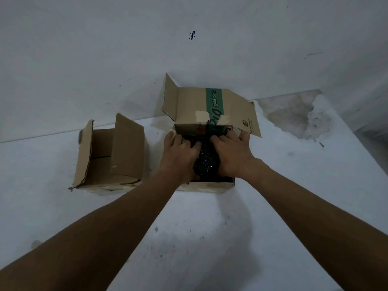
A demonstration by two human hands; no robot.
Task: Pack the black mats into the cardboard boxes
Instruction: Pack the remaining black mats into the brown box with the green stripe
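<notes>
A: Two hands in the right cardboard box (pixel 206 186). Grip?
B: Left hand (pixel 181 153) and right hand (pixel 233 153) both curled, fingers pressed onto the black mat (pixel 206 163) bunched between them, inside the box.
A: Edges?
B: Green-striped flap (pixel 214 108) stands up behind, against the wall (pixel 105 49). Left cardboard box (pixel 109 158) sits apart, flaps up. White floor (pixel 199 238) open in front.

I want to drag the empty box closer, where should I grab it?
Take the empty box by its upright right flap, coming from above. That flap stands tall and free at the open top on the side nearest the hands, which now press the mat into the other box.
</notes>
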